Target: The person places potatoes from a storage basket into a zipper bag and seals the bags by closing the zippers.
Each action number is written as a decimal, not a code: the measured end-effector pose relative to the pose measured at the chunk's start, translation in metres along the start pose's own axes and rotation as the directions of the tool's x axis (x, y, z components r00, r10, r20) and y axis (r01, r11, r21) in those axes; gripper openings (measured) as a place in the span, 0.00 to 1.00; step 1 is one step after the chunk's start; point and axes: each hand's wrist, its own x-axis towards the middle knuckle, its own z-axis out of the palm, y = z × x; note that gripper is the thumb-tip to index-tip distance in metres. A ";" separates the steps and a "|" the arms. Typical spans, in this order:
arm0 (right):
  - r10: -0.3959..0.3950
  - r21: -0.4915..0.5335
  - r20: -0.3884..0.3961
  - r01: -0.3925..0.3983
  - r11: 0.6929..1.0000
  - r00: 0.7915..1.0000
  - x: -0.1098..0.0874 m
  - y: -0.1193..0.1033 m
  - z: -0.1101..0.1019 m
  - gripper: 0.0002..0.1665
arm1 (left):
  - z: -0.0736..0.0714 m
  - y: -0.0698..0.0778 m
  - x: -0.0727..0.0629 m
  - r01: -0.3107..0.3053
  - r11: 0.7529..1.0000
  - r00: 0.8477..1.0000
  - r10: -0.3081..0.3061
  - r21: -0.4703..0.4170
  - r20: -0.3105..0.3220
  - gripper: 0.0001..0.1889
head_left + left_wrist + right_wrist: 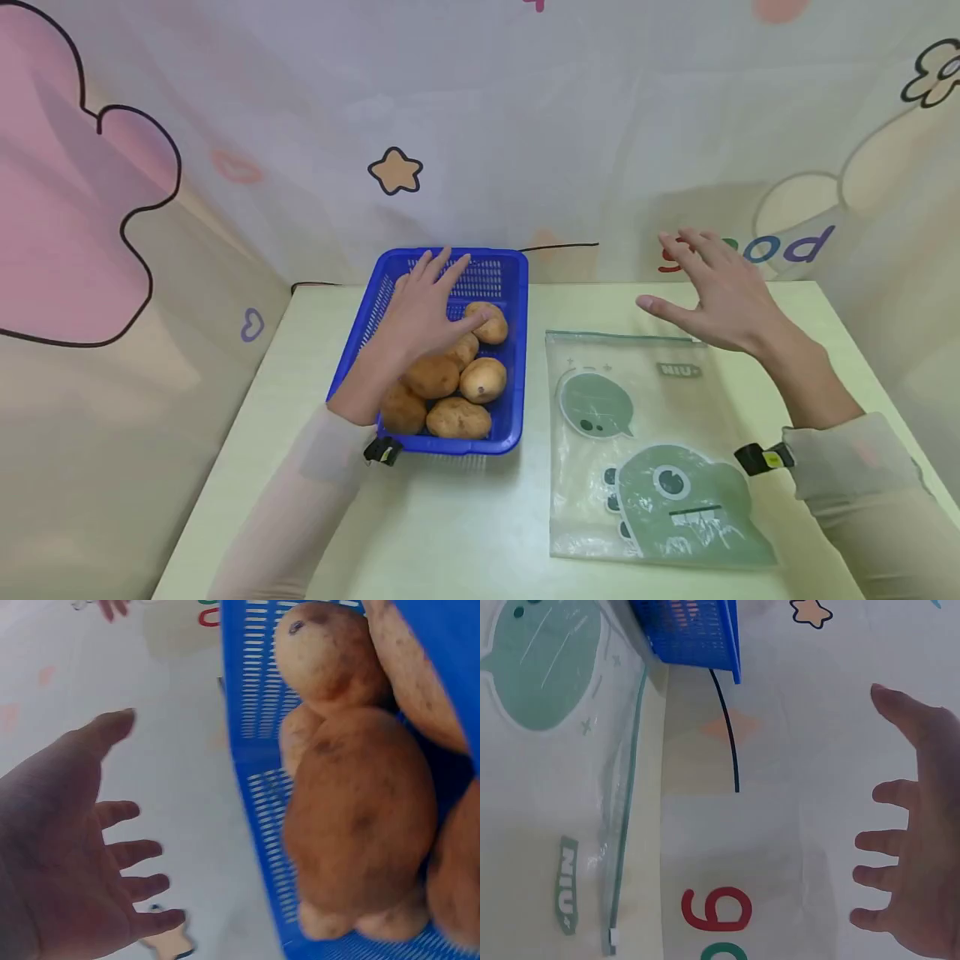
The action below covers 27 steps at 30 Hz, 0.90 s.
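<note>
My left hand (427, 315) hovers over a blue plastic basket (517, 400), fingers spread and holding nothing. Several brown potatoes (459, 418) lie in that basket, some partly hidden by the hand and wrist. In the left wrist view the left hand (67, 847) is beside the basket wall with bare fingers. To the right, a flat see-through zip bag (585, 508) with a green dinosaur print lies on the table, its slider at the top right. Raised above the bag's top right corner, my right hand (723, 292) has its fingers apart and nothing in its grasp.
The pale table (247, 492) ends at the back against a white cloth (525, 150) printed with stars, flowers and letters. Hanging cloth also borders both sides. A thin dark line (558, 247) runs along the cloth behind the basket. Each wrist wears a small black camera band.
</note>
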 end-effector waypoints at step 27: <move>-0.019 0.283 0.225 -0.047 0.958 0.974 0.006 -0.032 0.090 0.55 | -0.002 -0.145 -0.071 0.267 0.909 0.963 -0.263 -0.321 0.057 0.38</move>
